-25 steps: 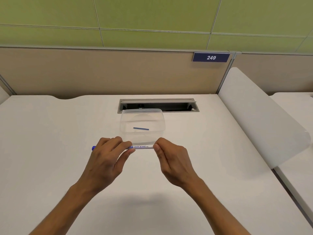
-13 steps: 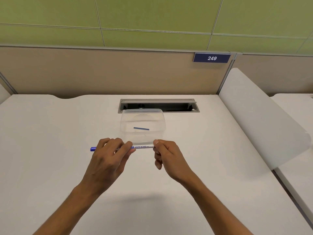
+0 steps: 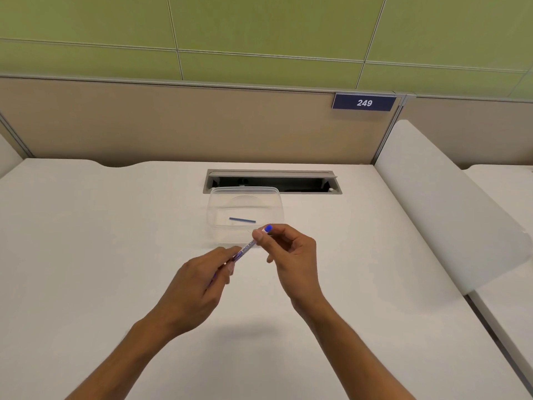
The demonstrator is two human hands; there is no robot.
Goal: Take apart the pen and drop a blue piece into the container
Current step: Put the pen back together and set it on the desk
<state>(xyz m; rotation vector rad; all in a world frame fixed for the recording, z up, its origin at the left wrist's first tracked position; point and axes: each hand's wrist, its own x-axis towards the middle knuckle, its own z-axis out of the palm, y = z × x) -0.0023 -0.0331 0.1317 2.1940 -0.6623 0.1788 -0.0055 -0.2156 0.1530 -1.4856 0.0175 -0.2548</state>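
A white whiteboard pen (image 3: pixel 245 251) with blue print is held tilted above the desk, just in front of the clear plastic container (image 3: pixel 245 192). My left hand (image 3: pixel 202 284) grips its lower end. My right hand (image 3: pixel 288 249) pinches the upper end, where a blue end piece (image 3: pixel 268 228) shows between thumb and fingers. A thin blue stick (image 3: pixel 242 220) lies on the container's floor. The pen's lower tip is hidden inside my left hand.
The white desk (image 3: pixel 86 255) has an open cable slot (image 3: pixel 274 181) right behind the container. A white panel (image 3: pixel 450 203) leans at the right, and a beige partition with a "249" sign (image 3: pixel 364 103) stands behind.
The pen has turned from lying level to slanting up to the right. Both hands have moved right, and the blue end now shows at my right fingertips.
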